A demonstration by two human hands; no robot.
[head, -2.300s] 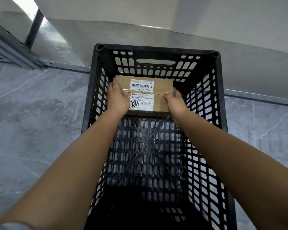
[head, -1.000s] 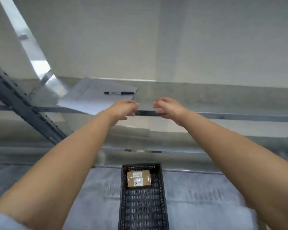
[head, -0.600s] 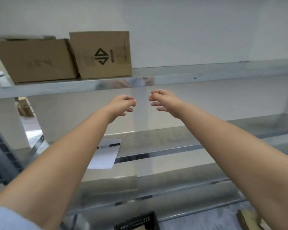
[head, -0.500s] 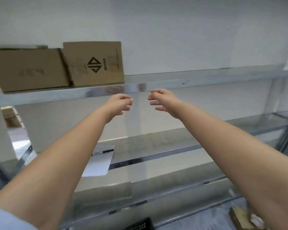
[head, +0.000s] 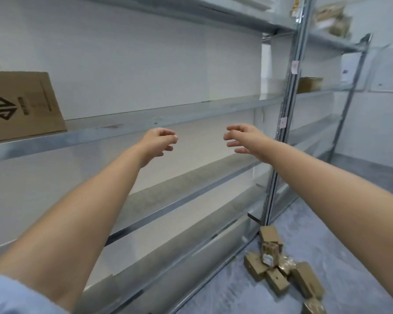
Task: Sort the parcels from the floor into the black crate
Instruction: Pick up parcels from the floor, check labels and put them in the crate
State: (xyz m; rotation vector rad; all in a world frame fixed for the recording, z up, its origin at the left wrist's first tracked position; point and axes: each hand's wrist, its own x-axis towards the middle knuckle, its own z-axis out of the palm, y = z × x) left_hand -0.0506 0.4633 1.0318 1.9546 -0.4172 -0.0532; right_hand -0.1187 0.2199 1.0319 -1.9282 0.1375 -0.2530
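Parcels [head: 278, 280] (brown cardboard) were heaped beside the shelving [head: 191, 114]; before it, left hand [head: 157, 141] and right hand [head: 245, 137] were held empty, fingers slack.

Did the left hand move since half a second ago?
Yes: the left hand went rightwards, away from the cardboard box on the shelf.

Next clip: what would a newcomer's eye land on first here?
The left hand and right hand reach forward at mid-frame on bare arms, both empty, fingers loose, before grey metal shelving. At lower right, a heap of small cardboard parcels lies on the floor beside the shelf upright. A logo-printed cardboard box stands on the shelf at far left.
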